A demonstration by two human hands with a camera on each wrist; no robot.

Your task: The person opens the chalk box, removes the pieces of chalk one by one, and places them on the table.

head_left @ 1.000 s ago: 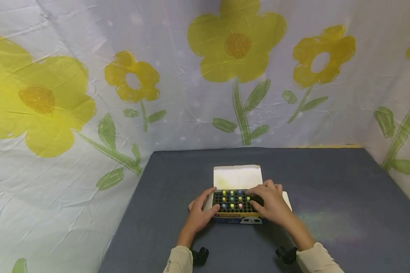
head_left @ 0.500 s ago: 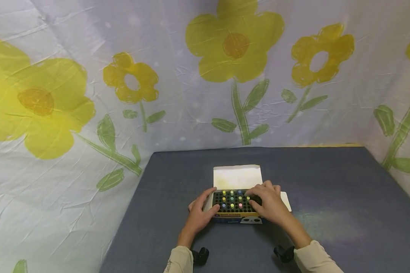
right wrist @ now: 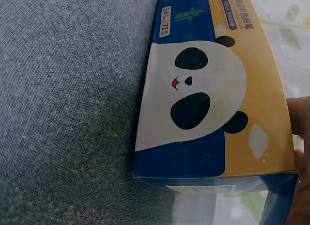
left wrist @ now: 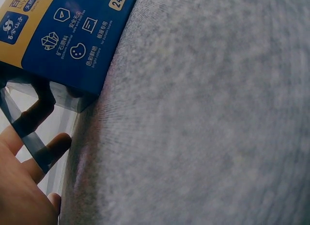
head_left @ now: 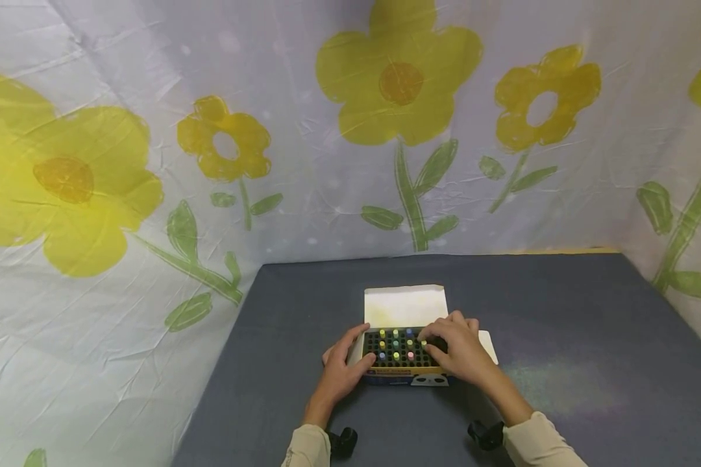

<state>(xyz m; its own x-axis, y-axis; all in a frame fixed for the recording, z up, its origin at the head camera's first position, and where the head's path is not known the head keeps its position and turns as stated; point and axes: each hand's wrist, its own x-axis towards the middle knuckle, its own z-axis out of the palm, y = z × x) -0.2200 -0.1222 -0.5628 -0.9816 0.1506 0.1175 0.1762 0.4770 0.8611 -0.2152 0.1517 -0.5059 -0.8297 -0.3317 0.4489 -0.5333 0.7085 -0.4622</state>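
Note:
An open chalk box (head_left: 400,371) holds a black grid of holes, with several coloured chalk sticks standing in rows. My left hand (head_left: 340,375) grips the box's left end, thumb at the front corner and forefinger at the back. My right hand (head_left: 466,350) is over the right part of the grid, thumb and forefinger around a yellow-green stick (head_left: 424,344); the palm hides the holes there. The left wrist view shows the box's blue side (left wrist: 72,40) with fingers (left wrist: 59,146) by its end. In the right wrist view the panda print (right wrist: 203,89) faces the camera, the hand (right wrist: 300,152) at the edge.
The white lid (head_left: 405,307) stands open behind the grid, and a white end flap (head_left: 487,346) sticks out on the right. The box is on a dark grey table (head_left: 561,389). A flower-printed cloth (head_left: 315,194) hangs behind the table and at both sides.
The right hand has shifted slightly left, its thumb and forefinger closer around the yellow-green stick. The right flap moved a little left. The left hand keeps its place on the box.

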